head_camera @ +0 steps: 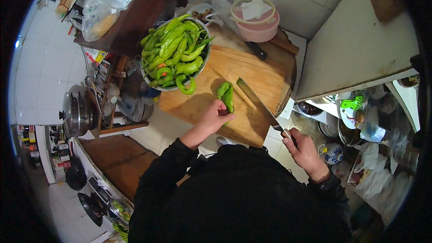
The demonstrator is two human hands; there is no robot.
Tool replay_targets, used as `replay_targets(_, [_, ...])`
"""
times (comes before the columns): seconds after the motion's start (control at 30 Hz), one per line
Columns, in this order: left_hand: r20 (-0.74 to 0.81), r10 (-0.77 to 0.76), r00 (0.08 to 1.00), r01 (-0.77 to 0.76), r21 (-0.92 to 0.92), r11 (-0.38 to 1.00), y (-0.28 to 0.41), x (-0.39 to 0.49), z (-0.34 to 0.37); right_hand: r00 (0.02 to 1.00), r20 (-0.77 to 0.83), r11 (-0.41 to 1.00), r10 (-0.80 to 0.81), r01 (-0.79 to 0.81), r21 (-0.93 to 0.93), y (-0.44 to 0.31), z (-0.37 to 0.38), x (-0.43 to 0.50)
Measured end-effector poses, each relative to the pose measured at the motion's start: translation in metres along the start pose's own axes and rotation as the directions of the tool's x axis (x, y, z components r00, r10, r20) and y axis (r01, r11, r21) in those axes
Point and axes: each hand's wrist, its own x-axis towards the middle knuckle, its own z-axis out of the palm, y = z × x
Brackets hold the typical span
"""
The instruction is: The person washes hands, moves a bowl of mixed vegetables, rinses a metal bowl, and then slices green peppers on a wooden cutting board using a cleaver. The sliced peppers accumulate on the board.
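Note:
My left hand holds the near end of a green pepper between thumb and fingers, over a wooden cutting board. To its right, my right hand grips the handle of a kitchen knife; the long blade points up and left across the board, its tip close to the pepper but apart from it. A large metal bowl heaped with long green peppers stands at the board's upper left, and one curled pepper hangs over the bowl's near rim.
Behind the board stands a pink tub with a pale lid, and near it lies a black knife handle. A dark wooden cabinet rises at the upper left. A metal pot is at the left; dishes and plastic bags crowd the right.

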Motion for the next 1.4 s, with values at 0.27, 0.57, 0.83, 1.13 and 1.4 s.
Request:
replay_targets(0.27, [0.028,0.663,0.748,-0.531,0.624,0.573,0.042,-0.004,-0.038,0.999,-0.038,0.997,0.023,-0.02,0.069,0.003,0.006,-0.01])
replay_targets(0.57, [0.359,0.673,0.647,-0.712,0.601,0.363,0.046,0.017,-0.032,0.999,-0.027,0.995,0.033,-0.031,0.09,0.004,0.009,-0.017])
replay_targets(0.83, [0.176,0.666,0.725,-0.603,0.63,0.49,0.056,0.031,-0.033,0.991,-0.024,0.985,0.129,-0.125,0.121,0.004,0.011,-0.023])
replay_targets(1.13, [0.24,0.43,0.87,-0.487,0.548,0.68,0.04,0.03,-0.047,0.992,-0.019,0.983,0.126,-0.122,0.137,0.0,0.014,-0.026])
replay_targets(1.4, [0.136,0.525,0.84,-0.516,0.498,0.697,0.021,0.001,-0.041,0.995,0.011,0.99,0.099,-0.1,0.095,-0.011,0.014,-0.03])
